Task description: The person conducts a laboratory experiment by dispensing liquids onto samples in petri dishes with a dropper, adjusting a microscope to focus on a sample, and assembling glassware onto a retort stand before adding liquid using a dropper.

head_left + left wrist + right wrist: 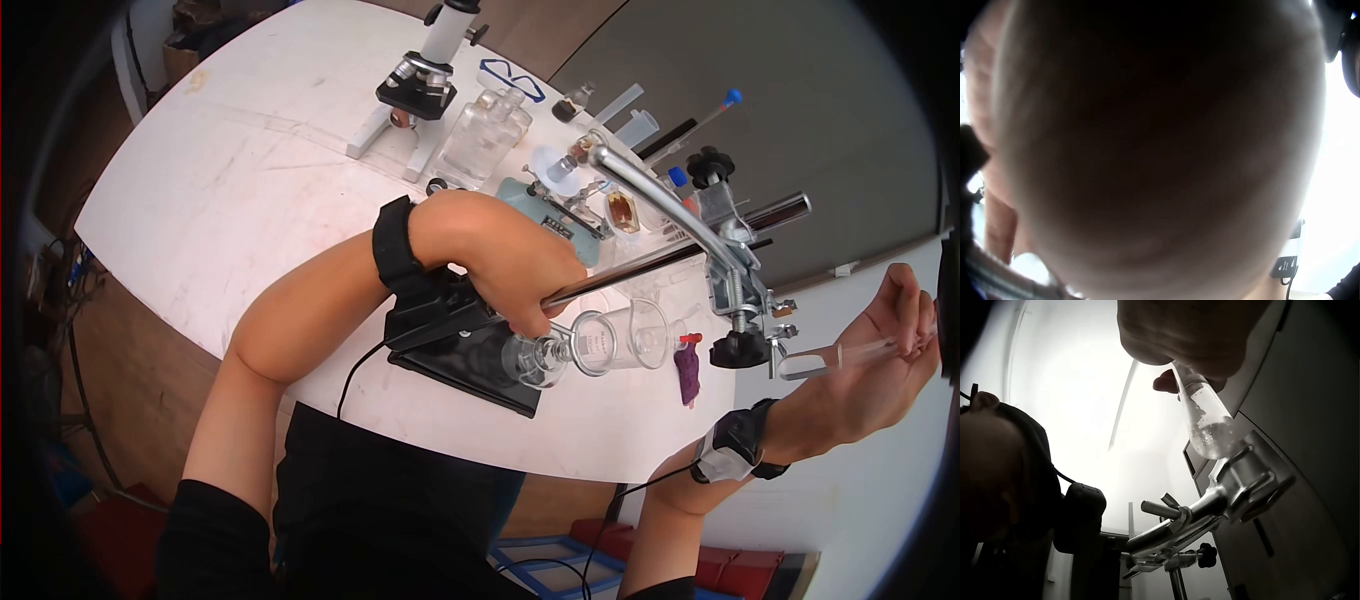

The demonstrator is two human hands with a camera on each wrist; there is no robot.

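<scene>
My left hand [525, 260] grips the metal rod [690, 242] of a lab stand close above its black base [450, 375]. In the left wrist view the heel of that hand [1160, 150] fills most of the picture, dark and blurred. My right hand [875, 370], raised at the right, pinches a clear test tube [1205, 419] near its upper end. Whitish material and some liquid sit in its rounded bottom. That bottom is right at the metal clamp [1254, 478] on the stand. A ring on the rod bears a glass beaker [650, 335], with a glass burner [535, 360] below.
A microscope [425, 80] and clear glass bottles [480, 140] stand at the back. Behind my left hand lies a teal balance [515, 200]. Blue-framed goggles [510, 78] lie farther off. A purple bundle [688, 372] is near the right table edge. Thin cables trail from both wrists.
</scene>
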